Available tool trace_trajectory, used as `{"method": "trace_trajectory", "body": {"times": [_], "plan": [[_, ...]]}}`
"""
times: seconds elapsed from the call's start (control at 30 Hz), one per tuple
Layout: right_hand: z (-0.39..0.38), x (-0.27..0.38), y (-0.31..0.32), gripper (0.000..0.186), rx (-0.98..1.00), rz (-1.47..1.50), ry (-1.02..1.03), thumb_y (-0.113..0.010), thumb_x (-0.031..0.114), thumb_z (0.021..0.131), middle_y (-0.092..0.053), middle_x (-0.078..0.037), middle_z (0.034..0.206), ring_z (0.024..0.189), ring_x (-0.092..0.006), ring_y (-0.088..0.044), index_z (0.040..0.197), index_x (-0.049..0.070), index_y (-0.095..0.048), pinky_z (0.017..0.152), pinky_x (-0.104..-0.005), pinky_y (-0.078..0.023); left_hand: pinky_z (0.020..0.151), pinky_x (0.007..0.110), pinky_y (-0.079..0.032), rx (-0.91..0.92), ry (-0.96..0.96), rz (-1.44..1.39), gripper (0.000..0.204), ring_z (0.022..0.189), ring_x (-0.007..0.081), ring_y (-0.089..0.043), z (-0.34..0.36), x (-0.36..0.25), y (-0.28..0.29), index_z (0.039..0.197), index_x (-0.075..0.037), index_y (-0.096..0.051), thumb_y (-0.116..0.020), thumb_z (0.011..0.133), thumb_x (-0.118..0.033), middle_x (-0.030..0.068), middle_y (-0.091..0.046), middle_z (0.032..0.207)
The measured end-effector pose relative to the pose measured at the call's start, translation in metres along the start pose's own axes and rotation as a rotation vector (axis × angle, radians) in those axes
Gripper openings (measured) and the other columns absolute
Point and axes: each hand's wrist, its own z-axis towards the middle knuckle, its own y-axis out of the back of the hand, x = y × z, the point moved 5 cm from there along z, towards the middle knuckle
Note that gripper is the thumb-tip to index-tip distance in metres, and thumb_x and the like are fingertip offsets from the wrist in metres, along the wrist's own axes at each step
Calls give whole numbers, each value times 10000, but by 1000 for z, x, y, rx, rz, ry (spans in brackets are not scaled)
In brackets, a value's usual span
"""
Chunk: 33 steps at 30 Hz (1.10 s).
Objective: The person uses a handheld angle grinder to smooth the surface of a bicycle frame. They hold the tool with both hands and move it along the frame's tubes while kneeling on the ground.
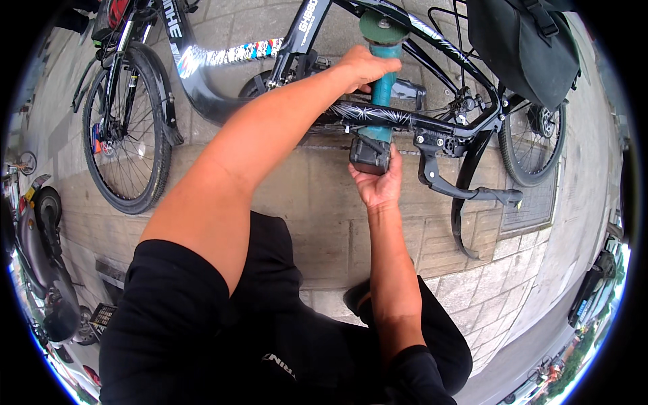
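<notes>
A teal cordless angle grinder (384, 90) lies lengthwise through the frame of a black bicycle (223, 108). Its green disc (382, 28) is at the far end, and its black battery (370, 154) is nearest me. My left hand (364, 69) is closed around the grinder's body just below the disc. From underneath, my right hand (379, 183) cups the battery, its fingers partly hidden behind it. A black frame tube with white markings (372, 113) crosses in front of the grinder between my hands. Whether the disc touches the frame I cannot tell.
To the left stands the front wheel (128, 128); the rear wheel (535, 143) is at the right under a black pannier bag (523, 47). A kickstand (466, 189) and curved mudguard (461, 226) stick out toward me. A parked motorcycle (46, 260) is at the far left.
</notes>
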Motion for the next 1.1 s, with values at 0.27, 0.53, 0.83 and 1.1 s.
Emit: {"method": "trace_trajectory", "body": {"times": [0.27,0.53,0.83,1.1], "plan": [[7,-6,9,502,91,111,-99,-656,571,1007,-727,-69,1298,1162,-292,-648,1291,158,-688,993,-542,-492,730,408,-628,-19,-21,109,512,835,235,-747,-1,-1,1,1094,20,-761,-868,854,-420,115,-763,999],[-4,-11,1,559,77,97,-82,-670,597,994,-744,-91,1266,1094,-290,-699,1326,148,-670,866,-500,-553,949,483,-634,172,84,-40,673,1092,287,-758,-22,5,-5,1356,80,-615,-890,893,-324,175,-737,1232],[5,-4,-1,564,124,93,-79,-694,582,987,-738,-89,1272,1114,-301,-688,1328,134,-673,920,-503,-544,716,275,-459,289,165,-264,617,901,158,-673,0,24,1,1284,-91,-678,-787,949,-598,55,-743,1142],[-3,-11,-3,536,142,167,-135,-657,577,1015,-741,-85,1266,1095,-261,-701,1313,132,-682,895,-477,-573,1125,579,-507,317,290,-428,977,1260,390,-644,-9,23,-6,1534,-23,-476,-726,922,-743,219,-556,1486]]}}
